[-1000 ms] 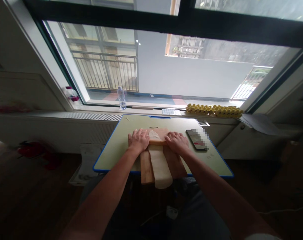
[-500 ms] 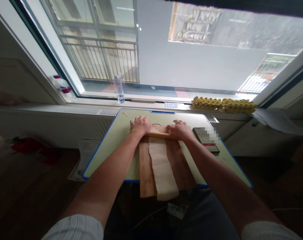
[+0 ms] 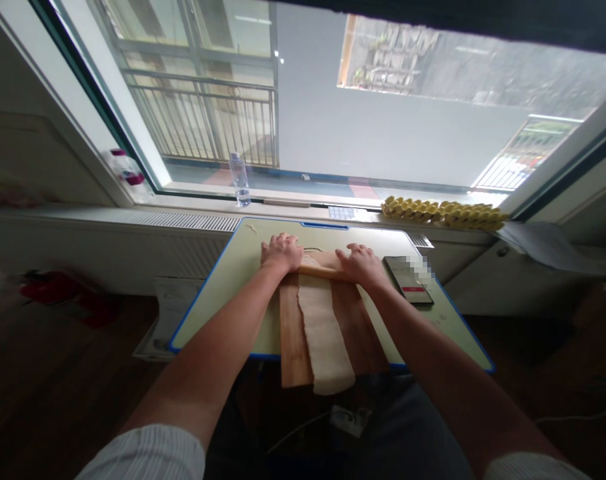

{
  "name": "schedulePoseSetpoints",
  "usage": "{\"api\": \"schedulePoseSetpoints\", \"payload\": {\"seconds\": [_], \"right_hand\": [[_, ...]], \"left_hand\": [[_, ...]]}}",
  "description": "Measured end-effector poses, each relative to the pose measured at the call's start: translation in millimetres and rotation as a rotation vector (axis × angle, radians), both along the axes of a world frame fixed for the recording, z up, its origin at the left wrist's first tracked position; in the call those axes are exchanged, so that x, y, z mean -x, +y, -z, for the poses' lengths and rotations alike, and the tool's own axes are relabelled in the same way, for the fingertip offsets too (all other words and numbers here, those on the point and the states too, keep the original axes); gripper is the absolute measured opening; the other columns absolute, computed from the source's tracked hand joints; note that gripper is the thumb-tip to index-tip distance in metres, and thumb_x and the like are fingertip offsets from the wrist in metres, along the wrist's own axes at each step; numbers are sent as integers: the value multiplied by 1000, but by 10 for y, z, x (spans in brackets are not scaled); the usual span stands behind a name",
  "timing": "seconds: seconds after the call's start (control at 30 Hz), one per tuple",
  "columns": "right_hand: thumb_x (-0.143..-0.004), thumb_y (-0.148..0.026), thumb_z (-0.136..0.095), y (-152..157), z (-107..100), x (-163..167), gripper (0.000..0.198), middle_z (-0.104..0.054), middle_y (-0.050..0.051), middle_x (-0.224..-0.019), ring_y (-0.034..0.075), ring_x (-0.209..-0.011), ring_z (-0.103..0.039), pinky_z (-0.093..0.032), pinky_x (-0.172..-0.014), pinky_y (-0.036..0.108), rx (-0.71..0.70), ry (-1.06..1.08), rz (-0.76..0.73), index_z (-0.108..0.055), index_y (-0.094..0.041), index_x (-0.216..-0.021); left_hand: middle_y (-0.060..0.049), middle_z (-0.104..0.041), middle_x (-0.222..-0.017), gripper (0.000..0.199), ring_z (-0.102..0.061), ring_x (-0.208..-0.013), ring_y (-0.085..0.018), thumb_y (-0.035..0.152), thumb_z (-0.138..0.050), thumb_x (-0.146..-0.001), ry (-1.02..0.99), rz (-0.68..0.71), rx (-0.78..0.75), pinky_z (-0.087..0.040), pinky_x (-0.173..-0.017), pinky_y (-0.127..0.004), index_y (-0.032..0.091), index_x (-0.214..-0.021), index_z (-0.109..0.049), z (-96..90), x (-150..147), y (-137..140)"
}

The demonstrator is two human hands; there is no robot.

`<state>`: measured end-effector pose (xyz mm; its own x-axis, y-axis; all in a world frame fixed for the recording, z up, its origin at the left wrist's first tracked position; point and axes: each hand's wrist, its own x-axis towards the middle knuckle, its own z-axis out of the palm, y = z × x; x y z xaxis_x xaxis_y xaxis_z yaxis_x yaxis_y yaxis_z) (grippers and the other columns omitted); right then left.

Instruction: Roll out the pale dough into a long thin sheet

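Note:
A wooden rolling pin [image 3: 319, 271] lies crosswise over a long strip of dough [image 3: 325, 333]. My left hand [image 3: 281, 253] is closed over the pin's left end, and my right hand [image 3: 361, 263] over its right end. Beneath the dough is a wooden cutting board [image 3: 295, 347], which juts past the table's near edge. The dough's near end hangs slightly over the board's edge. Past the pin, the far end of the dough shows partly between my hands.
The board rests on a small pale-green table [image 3: 217, 307] with a blue rim. A phone [image 3: 407, 281] lies right of my right hand. On the windowsill stand a clear bottle [image 3: 239, 180] and yellow egg trays [image 3: 443, 212]. A red fire extinguisher [image 3: 63, 293] is at the left.
My hands and the rolling pin stay in nearly the same place on the dough. The whole view has shifted slightly.

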<state>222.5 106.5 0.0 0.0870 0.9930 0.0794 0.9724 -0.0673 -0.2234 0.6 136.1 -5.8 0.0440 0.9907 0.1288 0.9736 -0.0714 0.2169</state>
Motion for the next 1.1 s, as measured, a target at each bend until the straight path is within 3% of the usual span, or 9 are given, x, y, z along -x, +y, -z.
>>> {"api": "schedulePoseSetpoints", "payload": {"seconds": [0.13, 0.3, 0.53, 0.73, 0.87, 1.1], "right_hand": [[-111, -54, -36, -202, -36, 25, 56, -64, 18, -148, 34, -134, -58, -43, -112, 47, 22, -46, -34, -63, -20, -147], [-112, -39, -35, -443, -46, 39, 45, -60, 14, -152, 32, -139, -52, -40, -112, 49, 25, -204, -234, -65, -29, -143], [-113, -40, -26, -667, -2, 123, 51, -60, 12, -152, 31, -134, -53, -45, -106, 48, 5, -230, -155, -62, -26, -145], [-113, -40, -28, -868, 29, 188, 48, -64, 12, -147, 31, -129, -55, -44, -103, 47, -69, -285, -143, -67, -27, -138], [-114, -43, -28, -882, -1, 196, 49, -66, 13, -141, 30, -126, -57, -44, -103, 47, -46, -266, -119, -67, -27, -139], [-111, -42, -37, -692, -52, 144, 45, -59, 13, -152, 34, -139, -49, -40, -110, 51, 43, -248, -190, -63, -32, -147]], "left_hand": [[-10, -62, -153, 49, -57, -135, -34, 43, -44, -100, -10, 1, -18, -43, -113, -56, 31, -139, -71, 28, 28, -119], [-8, -65, -150, 44, -58, -133, -31, 46, -45, -102, 0, 12, -64, -42, -114, -50, 32, -133, -73, 70, 56, -275], [-8, -70, -142, 45, -62, -128, -31, 42, -39, -106, 19, 21, -154, -46, -110, -50, 28, -124, -78, 107, 93, -557], [-9, -61, -159, 50, -55, -141, -34, 42, -40, -105, 19, 16, -159, -44, -115, -55, 29, -141, -73, 128, 129, -752], [-9, -59, -160, 52, -53, -144, -33, 43, -39, -106, 31, 8, -138, -43, -117, -55, 29, -144, -71, 121, 131, -772], [-6, -60, -159, 51, -55, -140, -32, 45, -36, -106, 36, -4, -106, -42, -116, -55, 34, -143, -70, 112, 97, -566]]}}
